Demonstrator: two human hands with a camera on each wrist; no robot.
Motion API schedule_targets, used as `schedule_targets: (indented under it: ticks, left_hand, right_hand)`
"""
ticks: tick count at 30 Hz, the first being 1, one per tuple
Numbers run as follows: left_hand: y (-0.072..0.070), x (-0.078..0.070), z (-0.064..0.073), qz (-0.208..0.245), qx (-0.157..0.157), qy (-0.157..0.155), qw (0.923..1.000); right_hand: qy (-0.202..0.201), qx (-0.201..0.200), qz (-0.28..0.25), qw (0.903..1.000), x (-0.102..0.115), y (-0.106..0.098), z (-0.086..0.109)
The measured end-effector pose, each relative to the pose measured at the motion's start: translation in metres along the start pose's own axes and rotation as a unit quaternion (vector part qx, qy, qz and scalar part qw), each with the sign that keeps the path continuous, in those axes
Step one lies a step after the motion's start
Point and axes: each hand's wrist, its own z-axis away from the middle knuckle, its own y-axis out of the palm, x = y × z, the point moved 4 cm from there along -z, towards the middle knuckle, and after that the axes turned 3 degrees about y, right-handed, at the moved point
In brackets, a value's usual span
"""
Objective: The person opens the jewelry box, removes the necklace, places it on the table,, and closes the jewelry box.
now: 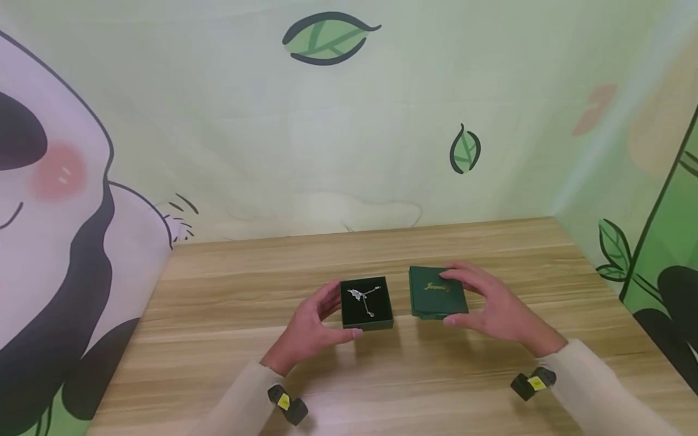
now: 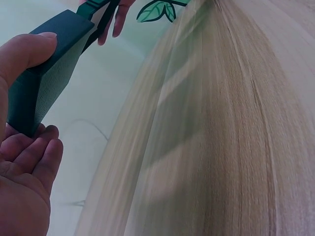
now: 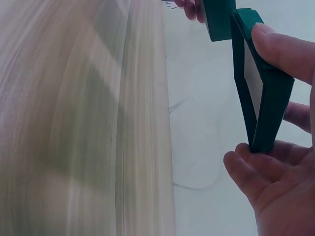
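The left hand grips one open green box by its sides, one silver jewelry piece inside; just rightward across a narrow gap, the right hand holds one green lid by opposite edges. Beneath both hands spreads the bench, its back edge beyond the fingertips.

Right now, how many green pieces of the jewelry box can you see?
2. The box bottom, with silver jewelry inside, is held in the left hand. The lid is held in the right hand, beside it. I see no others.
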Motion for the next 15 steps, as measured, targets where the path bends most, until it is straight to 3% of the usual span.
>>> schedule_targets:
  ticks: [15]
  left_hand:
    - [0.002, 0.001, 0.001, -0.003, 0.002, -0.002, 1.0]
  right_hand:
    - [0.024, 0.021, 0.031, 0.999, -0.011, 0.01, 0.004]
